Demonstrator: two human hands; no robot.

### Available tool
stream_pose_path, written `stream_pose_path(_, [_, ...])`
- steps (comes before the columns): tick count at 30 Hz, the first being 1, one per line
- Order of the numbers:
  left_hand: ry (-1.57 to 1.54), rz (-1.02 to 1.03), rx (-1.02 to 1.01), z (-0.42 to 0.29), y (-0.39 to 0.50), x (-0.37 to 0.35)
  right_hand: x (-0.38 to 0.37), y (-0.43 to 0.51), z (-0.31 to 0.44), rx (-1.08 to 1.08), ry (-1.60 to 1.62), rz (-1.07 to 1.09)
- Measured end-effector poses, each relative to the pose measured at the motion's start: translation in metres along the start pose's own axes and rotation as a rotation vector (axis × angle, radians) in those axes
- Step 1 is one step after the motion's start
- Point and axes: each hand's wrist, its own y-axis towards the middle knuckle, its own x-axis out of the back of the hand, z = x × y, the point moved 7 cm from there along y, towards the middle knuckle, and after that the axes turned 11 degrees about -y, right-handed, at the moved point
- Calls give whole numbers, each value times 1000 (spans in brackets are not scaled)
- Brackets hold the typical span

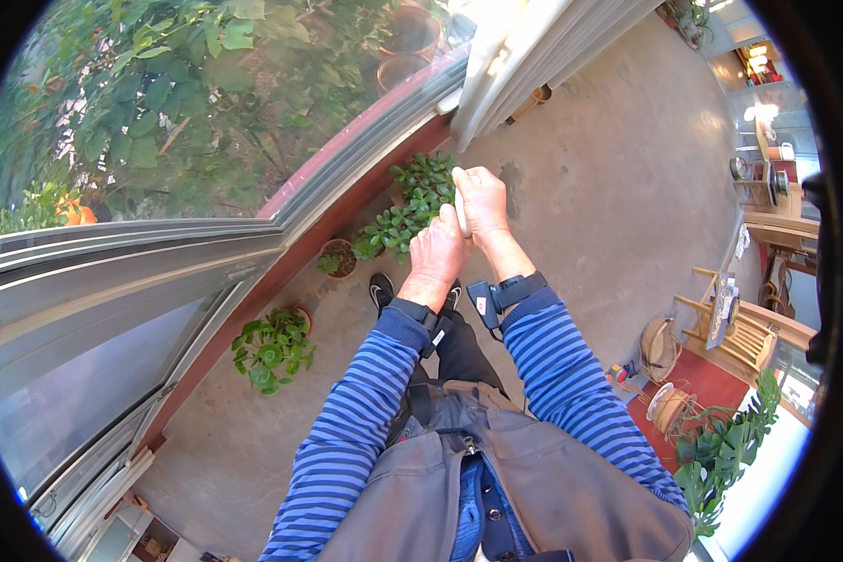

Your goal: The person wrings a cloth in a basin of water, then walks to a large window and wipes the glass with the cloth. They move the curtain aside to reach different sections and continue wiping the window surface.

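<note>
My two hands are close together in front of my body, above the floor. My right hand [483,201] is closed around a narrow white object [461,213], which shows along the inner side of its palm. Just lower and to the left, my left hand [438,247] is curled against the same object. Most of it is hidden by the fingers, so I cannot tell what it is. Below and beyond the hands stands a leafy green succulent [421,197].
A small potted plant [337,258] and a round-leaved plant [270,351] stand on the floor along the window wall. An angled window frame [281,225] is at left, a white curtain [513,70] above. Wooden chair [745,344], woven basket [660,348] and monstera [723,442] are at right.
</note>
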Motion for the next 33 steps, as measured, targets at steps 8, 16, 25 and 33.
stream_pose_path(8, [-127,-147,-254,-9,-2,19,4,-12,8,-196,325,84])
stream_pose_path(16, [-1113,184,50,-9,-16,34,59,-13,47,-69,662,616])
stream_pose_path(25, [-2369,852,471,-70,-66,26,47,-30,94,258,1062,947])
stream_pose_path(33, [-2483,866,678,-95,-86,23,68,-62,149,603,853,1117])
